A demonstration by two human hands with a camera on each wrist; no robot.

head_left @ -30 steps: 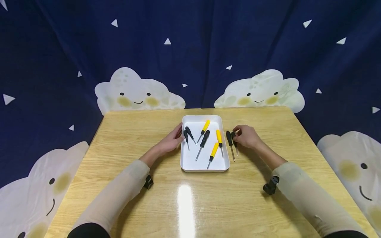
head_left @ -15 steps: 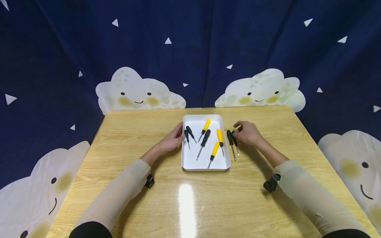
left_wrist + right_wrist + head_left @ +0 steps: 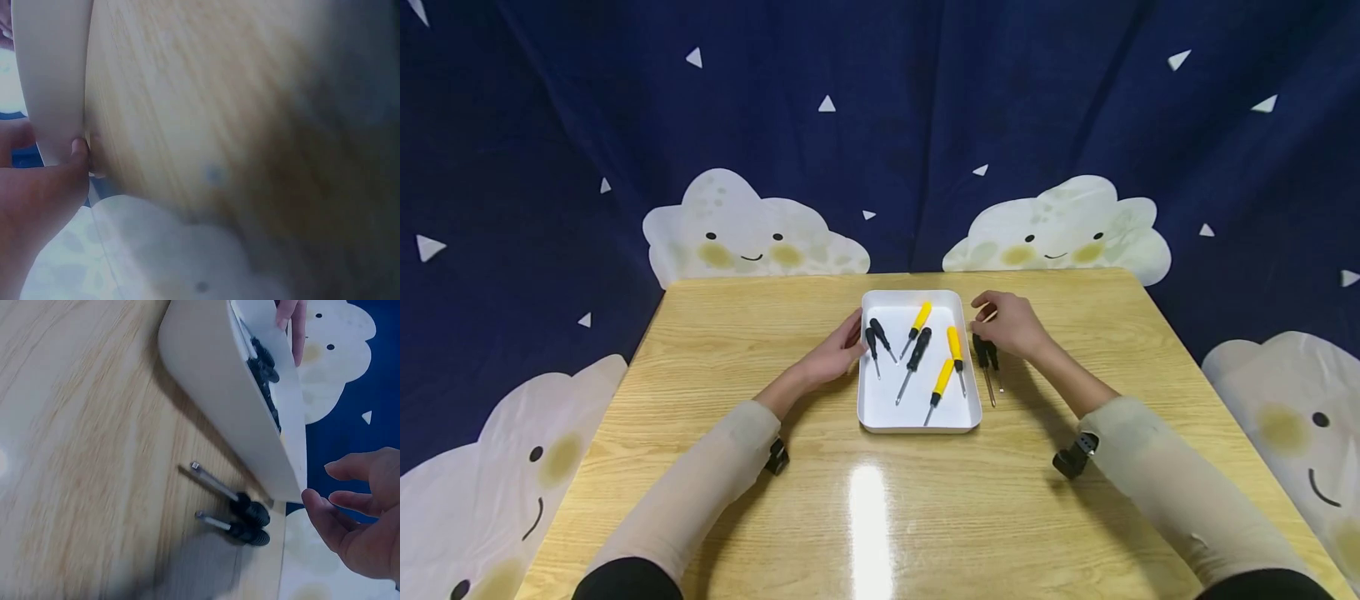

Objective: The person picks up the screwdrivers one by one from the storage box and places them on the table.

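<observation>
My left hand [image 3: 831,354] grips the left wall of a white tray [image 3: 880,417], with the wall between thumb and fingers in the left wrist view. Several black and yellow screwdrivers lie in the tray, among them a long black screwdriver [image 3: 917,350] in the middle and a yellow screwdriver [image 3: 940,381] near the front. Outside its right wall, two black screwdrivers [image 3: 250,512] rest side by side on the table. My right hand [image 3: 1011,323] hovers over their handle ends, fingers loosely bent and holding nothing. In the right wrist view, its fingertips are beside the tray's far corner.
The wooden table [image 3: 737,325] extends around the tray and ends at a dark blue curtain [image 3: 895,125] with cloud pictures. Both forearms reach in from the front, each with a black wrist camera [image 3: 1075,456].
My right hand has left the handle of the outer black screwdriver and shifted up and left over the pair. The left hand stays at the tray wall.
</observation>
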